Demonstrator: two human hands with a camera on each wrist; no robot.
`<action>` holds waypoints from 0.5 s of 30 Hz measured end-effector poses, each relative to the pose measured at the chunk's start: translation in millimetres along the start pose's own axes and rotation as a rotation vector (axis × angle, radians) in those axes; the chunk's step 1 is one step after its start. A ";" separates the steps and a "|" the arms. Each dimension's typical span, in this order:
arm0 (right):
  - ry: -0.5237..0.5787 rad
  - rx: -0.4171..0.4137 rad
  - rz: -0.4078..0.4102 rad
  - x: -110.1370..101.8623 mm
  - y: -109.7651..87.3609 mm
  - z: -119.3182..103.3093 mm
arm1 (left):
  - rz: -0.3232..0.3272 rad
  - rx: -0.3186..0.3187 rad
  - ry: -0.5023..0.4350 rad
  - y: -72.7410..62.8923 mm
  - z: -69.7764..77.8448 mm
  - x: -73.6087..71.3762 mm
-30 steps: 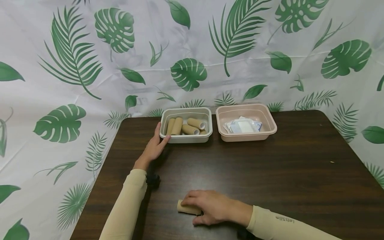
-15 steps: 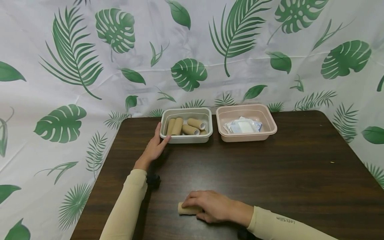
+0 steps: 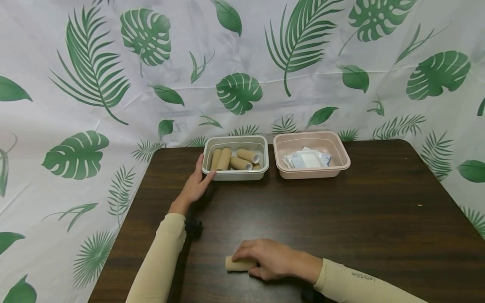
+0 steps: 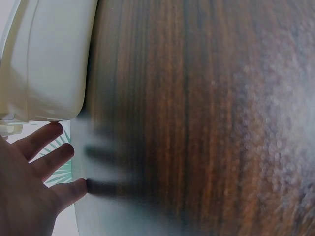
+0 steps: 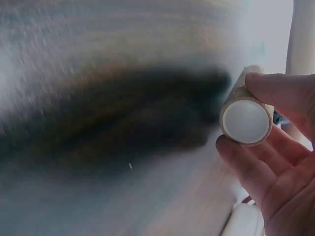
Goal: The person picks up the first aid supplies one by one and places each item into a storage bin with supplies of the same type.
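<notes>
My right hand (image 3: 270,259) holds a short brown cardboard tube (image 3: 235,264) near the table's front. In the right wrist view, the thumb is on one side of the tube (image 5: 246,121) and the fingers are on the other, its round white-lined end facing the camera. My left hand (image 3: 195,183) is at the near left corner of a grey plastic bin (image 3: 242,176), with its thumb at the front rim. The left wrist view shows its fingers extended and spread by the bin wall (image 4: 54,64). Several similar cardboard tubes (image 3: 224,159) lie inside that bin.
Right of the grey bin stands a pink bin (image 3: 310,172) holding white and blue packets (image 3: 307,159). Both are at the back of the dark wooden table (image 3: 341,219), close to a leaf-printed curtain (image 3: 197,46). A small yellow speck (image 3: 419,205) lies at the right.
The tube and my right hand's fingers have shifted very slightly to the right on the table. My left hand stays at the grey bin's corner.
</notes>
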State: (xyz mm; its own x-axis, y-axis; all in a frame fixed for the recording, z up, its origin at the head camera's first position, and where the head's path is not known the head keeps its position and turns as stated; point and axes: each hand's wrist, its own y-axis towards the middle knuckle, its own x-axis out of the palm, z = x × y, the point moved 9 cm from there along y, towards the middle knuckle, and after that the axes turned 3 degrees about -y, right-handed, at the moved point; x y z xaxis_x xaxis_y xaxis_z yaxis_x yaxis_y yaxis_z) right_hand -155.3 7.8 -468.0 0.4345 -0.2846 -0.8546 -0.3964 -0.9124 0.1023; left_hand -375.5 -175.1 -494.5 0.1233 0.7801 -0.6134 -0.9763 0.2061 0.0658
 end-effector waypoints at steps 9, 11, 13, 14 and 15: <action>0.056 0.089 0.039 -31.3 10.3 18.0 | 0.001 0.003 0.003 -0.3 0.3 -0.6; 0.069 0.116 0.070 -42.1 13.4 24.5 | -0.001 0.004 0.004 -0.5 0.6 -0.4; 0.068 0.143 0.114 -54.1 16.4 32.3 | -0.003 0.003 0.003 -0.4 1.1 -0.2; 0.063 0.152 0.141 -60.1 18.1 36.4 | -0.004 -0.001 0.004 -0.3 1.2 -0.1; 0.058 0.160 0.170 -66.3 19.9 40.7 | -0.004 -0.003 0.005 -0.3 1.3 -0.1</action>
State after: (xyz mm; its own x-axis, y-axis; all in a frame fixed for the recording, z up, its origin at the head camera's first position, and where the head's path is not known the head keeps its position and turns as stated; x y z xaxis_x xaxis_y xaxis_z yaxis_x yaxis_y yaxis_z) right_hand -224.8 20.5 -430.0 0.3943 -0.4510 -0.8007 -0.5889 -0.7929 0.1566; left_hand -375.0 -174.5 -493.5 0.1259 0.7766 -0.6173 -0.9765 0.2068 0.0610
